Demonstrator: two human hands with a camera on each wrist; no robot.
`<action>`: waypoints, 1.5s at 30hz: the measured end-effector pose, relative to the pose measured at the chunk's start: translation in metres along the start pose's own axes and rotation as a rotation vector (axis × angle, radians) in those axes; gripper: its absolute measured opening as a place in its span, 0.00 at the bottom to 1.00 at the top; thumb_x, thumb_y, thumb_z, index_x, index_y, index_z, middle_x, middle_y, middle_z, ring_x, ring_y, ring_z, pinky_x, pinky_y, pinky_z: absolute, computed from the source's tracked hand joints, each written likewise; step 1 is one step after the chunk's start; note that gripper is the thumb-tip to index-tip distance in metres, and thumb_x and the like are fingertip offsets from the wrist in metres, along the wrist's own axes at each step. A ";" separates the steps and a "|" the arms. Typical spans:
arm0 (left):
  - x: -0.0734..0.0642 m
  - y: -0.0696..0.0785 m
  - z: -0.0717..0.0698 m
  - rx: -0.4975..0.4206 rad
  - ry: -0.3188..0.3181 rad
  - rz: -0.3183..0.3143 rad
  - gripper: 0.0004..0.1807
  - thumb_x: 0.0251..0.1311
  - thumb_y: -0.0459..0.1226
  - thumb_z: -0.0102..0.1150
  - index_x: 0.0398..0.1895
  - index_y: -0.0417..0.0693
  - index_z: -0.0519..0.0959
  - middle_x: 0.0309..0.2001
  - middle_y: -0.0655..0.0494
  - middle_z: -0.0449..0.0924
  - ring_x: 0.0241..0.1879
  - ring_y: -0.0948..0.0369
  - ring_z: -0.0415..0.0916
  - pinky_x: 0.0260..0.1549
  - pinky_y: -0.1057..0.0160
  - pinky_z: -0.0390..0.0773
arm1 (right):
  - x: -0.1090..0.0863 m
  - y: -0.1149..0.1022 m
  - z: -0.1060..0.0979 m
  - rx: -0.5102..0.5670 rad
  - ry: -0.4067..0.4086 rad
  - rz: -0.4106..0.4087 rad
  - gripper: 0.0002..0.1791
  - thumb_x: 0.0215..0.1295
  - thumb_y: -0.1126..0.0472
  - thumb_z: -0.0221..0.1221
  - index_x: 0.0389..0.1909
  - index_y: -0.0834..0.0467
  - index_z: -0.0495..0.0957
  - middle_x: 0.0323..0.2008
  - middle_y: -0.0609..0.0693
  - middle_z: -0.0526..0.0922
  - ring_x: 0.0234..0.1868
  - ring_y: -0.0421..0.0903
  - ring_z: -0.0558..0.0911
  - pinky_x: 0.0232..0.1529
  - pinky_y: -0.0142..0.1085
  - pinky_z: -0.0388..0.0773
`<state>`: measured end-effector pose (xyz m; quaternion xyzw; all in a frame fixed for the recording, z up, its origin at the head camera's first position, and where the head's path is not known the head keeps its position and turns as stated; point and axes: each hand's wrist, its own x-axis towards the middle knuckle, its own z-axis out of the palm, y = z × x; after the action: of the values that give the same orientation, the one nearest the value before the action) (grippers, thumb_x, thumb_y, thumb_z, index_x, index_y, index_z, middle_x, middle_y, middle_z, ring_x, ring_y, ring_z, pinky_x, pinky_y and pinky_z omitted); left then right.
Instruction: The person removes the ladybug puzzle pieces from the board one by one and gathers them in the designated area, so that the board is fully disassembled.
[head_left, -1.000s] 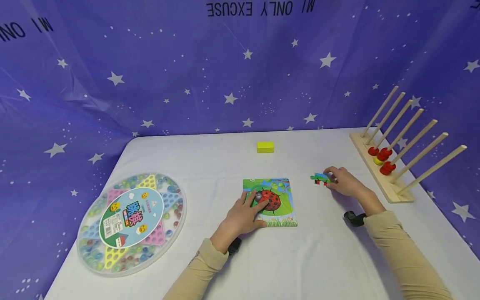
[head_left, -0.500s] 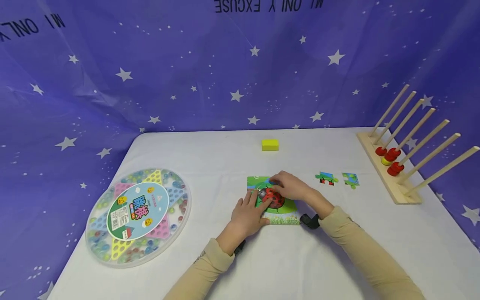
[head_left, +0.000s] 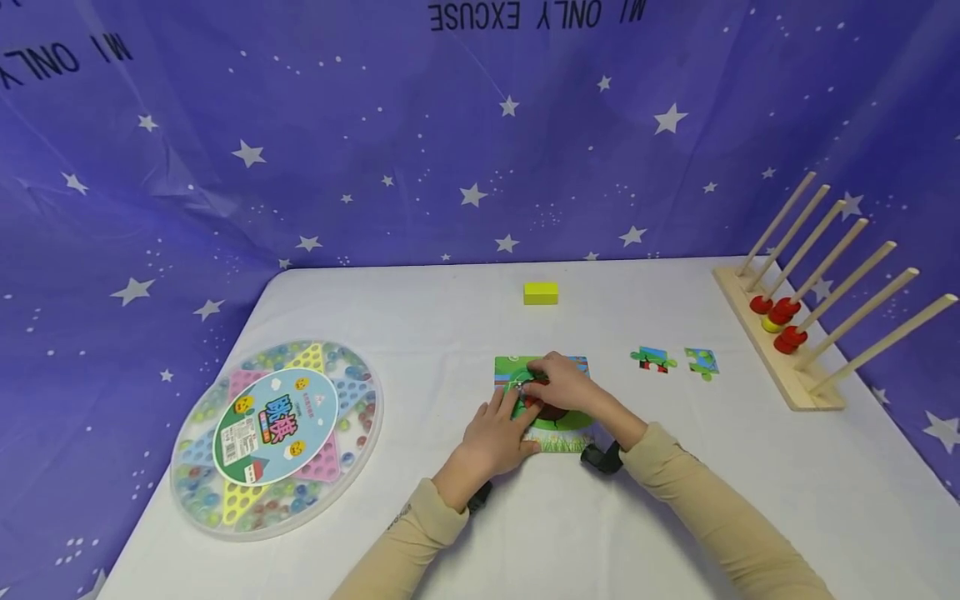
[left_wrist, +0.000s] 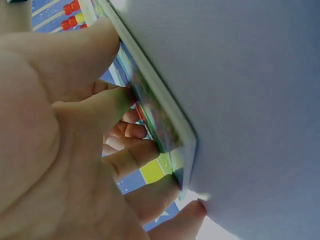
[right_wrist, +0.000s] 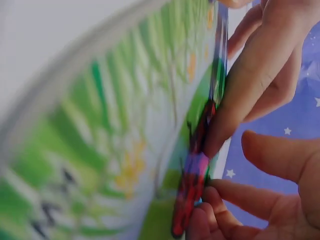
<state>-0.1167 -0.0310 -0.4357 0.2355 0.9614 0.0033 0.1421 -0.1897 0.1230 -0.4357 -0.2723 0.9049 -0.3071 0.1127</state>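
Observation:
A square ladybug jigsaw puzzle [head_left: 562, 442] lies on the white table. My left hand [head_left: 491, 437] rests on its left side with fingers spread; one fingertip touches the red ladybug [right_wrist: 192, 187] in the right wrist view. Over the upper middle of the puzzle is my right hand [head_left: 566, 387], its bent fingertips at the ladybug's head. In the right wrist view its thumb stands apart from the fingers, and no piece shows clearly between them. Two loose jigsaw pieces, one with red and black [head_left: 653, 359] and one green and blue [head_left: 702, 362], lie right of the puzzle.
A round marble board game [head_left: 277, 437] in a clear case lies at the left. Behind the puzzle sits a yellow block [head_left: 541, 293]. At the right edge stands a wooden peg rack [head_left: 780, 342] with several red and yellow beads. A purple star-patterned cloth [head_left: 420, 150] hangs behind.
My right hand has left the loose pieces at the right and come over the puzzle, then shifted slightly left and toward me. My left hand stays on the puzzle. The view has shifted slightly.

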 end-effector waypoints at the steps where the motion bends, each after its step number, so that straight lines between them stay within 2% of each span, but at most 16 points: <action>1: 0.000 0.000 0.000 0.003 0.000 0.001 0.33 0.61 0.59 0.40 0.70 0.65 0.52 0.69 0.50 0.44 0.67 0.48 0.41 0.59 0.53 0.55 | 0.000 0.002 0.000 0.031 0.003 -0.015 0.23 0.62 0.61 0.56 0.52 0.74 0.71 0.41 0.63 0.77 0.41 0.55 0.76 0.42 0.47 0.72; 4: 0.000 0.000 -0.001 0.022 0.008 0.004 0.33 0.61 0.59 0.40 0.70 0.66 0.52 0.69 0.51 0.45 0.67 0.48 0.41 0.59 0.53 0.56 | 0.001 0.005 0.001 0.152 -0.008 0.006 0.23 0.62 0.63 0.56 0.53 0.75 0.69 0.43 0.64 0.77 0.41 0.55 0.78 0.42 0.46 0.73; 7: 0.000 0.001 -0.001 0.044 0.008 0.003 0.33 0.61 0.60 0.39 0.70 0.67 0.51 0.69 0.52 0.46 0.67 0.48 0.42 0.58 0.53 0.57 | 0.000 0.004 -0.001 0.266 -0.028 0.110 0.25 0.62 0.63 0.55 0.56 0.75 0.66 0.50 0.67 0.73 0.47 0.58 0.75 0.46 0.49 0.72; 10: -0.001 0.002 -0.002 0.062 0.007 0.002 0.33 0.62 0.59 0.38 0.70 0.66 0.51 0.68 0.53 0.47 0.67 0.47 0.42 0.58 0.52 0.57 | -0.001 0.003 -0.002 0.357 -0.043 0.212 0.27 0.62 0.61 0.55 0.58 0.71 0.65 0.52 0.65 0.71 0.51 0.59 0.72 0.48 0.50 0.70; 14: -0.003 0.004 -0.004 0.080 0.003 0.003 0.33 0.63 0.59 0.38 0.70 0.64 0.51 0.68 0.53 0.47 0.67 0.46 0.43 0.58 0.51 0.57 | -0.003 0.002 -0.002 0.435 -0.015 0.261 0.25 0.62 0.61 0.55 0.58 0.68 0.66 0.53 0.63 0.71 0.53 0.58 0.70 0.49 0.51 0.68; 19: -0.004 0.005 -0.004 0.077 0.008 0.008 0.32 0.63 0.58 0.38 0.70 0.63 0.52 0.68 0.54 0.48 0.66 0.45 0.44 0.57 0.51 0.58 | -0.002 -0.001 0.001 0.456 0.062 0.253 0.24 0.60 0.65 0.56 0.57 0.66 0.68 0.51 0.61 0.73 0.50 0.57 0.71 0.48 0.49 0.69; 22: -0.005 0.004 -0.004 0.076 0.015 0.015 0.32 0.63 0.58 0.39 0.70 0.63 0.53 0.68 0.53 0.49 0.66 0.45 0.44 0.57 0.50 0.58 | 0.001 -0.002 0.002 0.466 0.081 0.218 0.24 0.59 0.66 0.58 0.56 0.67 0.67 0.47 0.61 0.76 0.47 0.56 0.74 0.45 0.47 0.72; 26: -0.005 0.004 -0.004 0.077 0.025 0.023 0.32 0.63 0.58 0.39 0.69 0.63 0.53 0.67 0.52 0.49 0.66 0.44 0.45 0.56 0.50 0.59 | 0.007 -0.003 0.003 0.467 0.071 0.192 0.26 0.56 0.67 0.60 0.54 0.68 0.63 0.42 0.60 0.78 0.41 0.54 0.78 0.39 0.43 0.75; 31: -0.004 0.004 -0.003 0.091 0.019 0.020 0.32 0.63 0.58 0.38 0.70 0.64 0.52 0.67 0.52 0.48 0.66 0.45 0.43 0.57 0.50 0.58 | 0.014 -0.003 0.003 0.425 0.044 0.198 0.30 0.54 0.68 0.62 0.56 0.68 0.60 0.39 0.58 0.79 0.38 0.52 0.79 0.38 0.42 0.75; 36: -0.004 0.004 -0.002 0.089 0.017 0.015 0.33 0.62 0.59 0.38 0.70 0.65 0.51 0.68 0.53 0.48 0.66 0.45 0.43 0.57 0.50 0.58 | 0.018 -0.003 0.001 0.356 0.019 0.202 0.30 0.53 0.67 0.64 0.58 0.66 0.66 0.37 0.55 0.81 0.39 0.51 0.79 0.42 0.45 0.74; 40: -0.005 0.003 -0.002 0.070 0.025 0.021 0.33 0.62 0.58 0.39 0.70 0.64 0.53 0.68 0.53 0.49 0.66 0.45 0.44 0.57 0.50 0.58 | 0.014 0.005 -0.007 0.365 0.027 0.210 0.28 0.52 0.65 0.64 0.56 0.66 0.69 0.35 0.54 0.82 0.40 0.51 0.79 0.42 0.45 0.74; 45: -0.005 0.001 0.000 0.062 0.051 0.034 0.33 0.62 0.58 0.40 0.69 0.62 0.55 0.67 0.52 0.51 0.66 0.44 0.45 0.56 0.50 0.59 | -0.002 0.028 -0.030 0.396 0.071 0.221 0.29 0.53 0.62 0.65 0.57 0.64 0.69 0.29 0.53 0.80 0.29 0.48 0.76 0.29 0.39 0.71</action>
<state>-0.1123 -0.0320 -0.4339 0.2559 0.9602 -0.0183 0.1101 -0.2116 0.1575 -0.4294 -0.1329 0.8547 -0.4739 0.1648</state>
